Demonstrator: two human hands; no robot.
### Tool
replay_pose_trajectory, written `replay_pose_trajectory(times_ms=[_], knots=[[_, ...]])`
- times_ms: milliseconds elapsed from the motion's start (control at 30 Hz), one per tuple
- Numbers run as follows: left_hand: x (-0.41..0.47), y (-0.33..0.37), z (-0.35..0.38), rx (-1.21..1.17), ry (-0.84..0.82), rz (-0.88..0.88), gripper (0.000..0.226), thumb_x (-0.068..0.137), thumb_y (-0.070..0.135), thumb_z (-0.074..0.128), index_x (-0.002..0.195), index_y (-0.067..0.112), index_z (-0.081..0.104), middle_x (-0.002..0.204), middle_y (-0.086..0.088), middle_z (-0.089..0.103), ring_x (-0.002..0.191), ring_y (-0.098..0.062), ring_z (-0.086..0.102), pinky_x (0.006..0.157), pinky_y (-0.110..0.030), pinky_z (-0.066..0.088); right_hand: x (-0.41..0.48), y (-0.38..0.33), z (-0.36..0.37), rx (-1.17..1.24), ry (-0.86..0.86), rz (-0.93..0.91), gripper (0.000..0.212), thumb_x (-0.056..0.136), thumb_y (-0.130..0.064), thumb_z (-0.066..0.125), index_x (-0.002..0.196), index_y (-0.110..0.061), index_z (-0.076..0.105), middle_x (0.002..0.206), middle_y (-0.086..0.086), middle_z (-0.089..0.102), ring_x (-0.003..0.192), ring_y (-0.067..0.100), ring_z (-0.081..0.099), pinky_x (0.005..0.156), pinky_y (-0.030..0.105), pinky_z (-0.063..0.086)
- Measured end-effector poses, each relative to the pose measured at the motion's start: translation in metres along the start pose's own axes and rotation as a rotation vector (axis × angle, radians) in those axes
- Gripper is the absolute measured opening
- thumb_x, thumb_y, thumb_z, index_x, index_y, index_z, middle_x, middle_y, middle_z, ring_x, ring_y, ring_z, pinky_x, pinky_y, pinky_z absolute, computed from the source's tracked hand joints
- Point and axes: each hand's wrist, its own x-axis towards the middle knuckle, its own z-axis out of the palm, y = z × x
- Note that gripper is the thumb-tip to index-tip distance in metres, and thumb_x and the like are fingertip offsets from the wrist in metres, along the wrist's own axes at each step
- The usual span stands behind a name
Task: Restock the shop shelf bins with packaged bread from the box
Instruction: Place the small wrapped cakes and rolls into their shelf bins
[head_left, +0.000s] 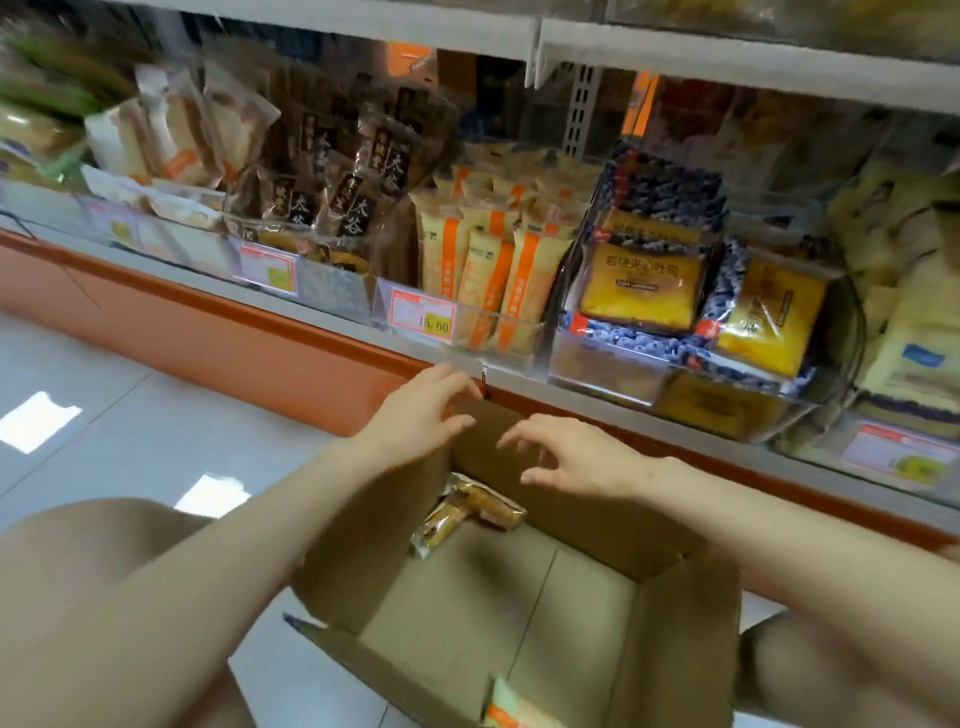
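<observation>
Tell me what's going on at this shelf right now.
A person is restocking bread from an open brown cardboard box on the floor in front of the shop shelf. The left hand and the right hand hang empty over the box, fingers loosely curled. The box is almost empty: a couple of clear-wrapped brown bread packets lie at its far end, and an orange-and-white packet shows at the near edge. The clear plastic shelf bin above holds upright orange-striped bread packs.

The box (457, 613) stands on the floor (104, 374) before the shelf (332, 318). Two packs (467, 512) lie in its far corner. Both hands, left (415, 410) and right (571, 457), are over it. Bins (519, 340) stand in a row on the shelf.
</observation>
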Motion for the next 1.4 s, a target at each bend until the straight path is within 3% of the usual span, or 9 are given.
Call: replay_pose_trajectory(times_ms=[200, 300, 500, 667, 867, 1000, 1200, 1300, 1400], knots=[[-0.004, -0.027, 0.069, 0.026, -0.379, -0.244, 0.028, 0.090, 0.023, 0.059, 0.116, 0.014, 0.056, 0.116, -0.007, 0.051, 0.107, -0.022, 0.052, 0.093, -0.037, 0.044, 0.003, 0.040, 0.078, -0.097, -0.340, 0.103, 0.052, 0.091, -0.030, 0.060, 0.139, -0.028, 0.039, 0.128, 0.007, 0.048, 0.109, 0.021, 0.052, 0.087, 0.035, 0.048], [-0.012, -0.052, 0.109, 0.004, -0.558, -0.404, 0.032, 0.088, 0.023, 0.060, 0.119, 0.014, 0.054, 0.116, -0.012, 0.049, 0.111, -0.029, 0.051, 0.093, -0.034, 0.043, 0.014, 0.059, 0.106, -0.089, -0.360, 0.178, 0.056, 0.091, -0.030, 0.060, 0.141, -0.031, 0.036, 0.131, 0.008, 0.045, 0.112, 0.025, 0.051, 0.090, 0.037, 0.049], [-0.027, -0.095, 0.179, 0.000, -0.683, -0.621, 0.034, 0.087, 0.026, 0.061, 0.120, 0.027, 0.050, 0.136, -0.015, 0.035, 0.124, -0.032, 0.042, 0.104, -0.034, 0.036, 0.057, 0.075, 0.161, -0.020, -0.365, 0.213, 0.060, 0.090, -0.032, 0.060, 0.144, -0.034, 0.033, 0.145, 0.014, 0.030, 0.126, 0.033, 0.041, 0.102, 0.037, 0.041], [-0.017, -0.114, 0.224, -0.035, -0.662, -0.615, 0.042, 0.087, 0.024, 0.063, 0.127, 0.027, 0.051, 0.136, -0.012, 0.027, 0.128, -0.031, 0.035, 0.108, -0.031, 0.028, 0.099, 0.086, 0.194, -0.018, -0.371, 0.265, 0.064, 0.090, -0.024, 0.059, 0.146, -0.036, 0.030, 0.155, 0.017, 0.011, 0.135, 0.040, 0.028, 0.113, 0.042, 0.027], [-0.012, -0.134, 0.265, 0.017, -0.628, -0.552, 0.042, 0.085, 0.017, 0.059, 0.124, 0.032, 0.053, 0.142, -0.010, 0.026, 0.129, -0.029, 0.031, 0.106, -0.028, 0.026, 0.134, 0.106, 0.243, 0.007, -0.373, 0.327, 0.069, 0.088, -0.008, 0.058, 0.143, -0.039, 0.032, 0.145, 0.013, 0.018, 0.124, 0.039, 0.037, 0.108, 0.039, 0.034], [-0.017, -0.134, 0.276, 0.077, -0.556, -0.555, 0.038, 0.089, 0.021, 0.055, 0.125, 0.032, 0.053, 0.150, -0.008, 0.017, 0.130, -0.027, 0.027, 0.105, -0.028, 0.022, 0.137, 0.107, 0.263, 0.046, -0.303, 0.346, 0.048, 0.094, -0.019, 0.053, 0.137, -0.037, 0.038, 0.131, 0.015, 0.030, 0.114, 0.038, 0.042, 0.098, 0.037, 0.038], [-0.027, -0.130, 0.276, -0.089, -0.439, -0.564, 0.024, 0.084, 0.005, 0.054, 0.105, 0.016, 0.058, 0.131, -0.014, 0.030, 0.106, -0.035, 0.050, 0.092, -0.031, 0.039, 0.116, 0.101, 0.266, 0.258, -0.248, 0.409, 0.057, 0.086, -0.018, 0.065, 0.139, -0.029, 0.044, 0.149, 0.013, 0.021, 0.131, 0.037, 0.037, 0.106, 0.032, 0.034], [-0.032, -0.130, 0.276, -0.152, -0.432, -0.626, 0.025, 0.084, 0.001, 0.052, 0.105, 0.014, 0.057, 0.122, -0.010, 0.031, 0.099, -0.032, 0.054, 0.088, -0.029, 0.043, 0.101, 0.093, 0.272, 0.360, -0.271, 0.506, 0.055, 0.081, -0.010, 0.063, 0.127, -0.036, 0.049, 0.131, 0.012, 0.041, 0.114, 0.034, 0.051, 0.093, 0.026, 0.040], [-0.035, -0.129, 0.278, -0.182, -0.482, -0.642, 0.034, 0.079, 0.005, 0.061, 0.107, 0.024, 0.055, 0.119, -0.007, 0.042, 0.107, -0.031, 0.053, 0.087, -0.032, 0.046, 0.088, 0.086, 0.271, 0.531, -0.264, 0.654, 0.042, 0.082, -0.012, 0.059, 0.113, -0.040, 0.057, 0.113, 0.005, 0.061, 0.108, 0.025, 0.055, 0.088, 0.024, 0.043]])
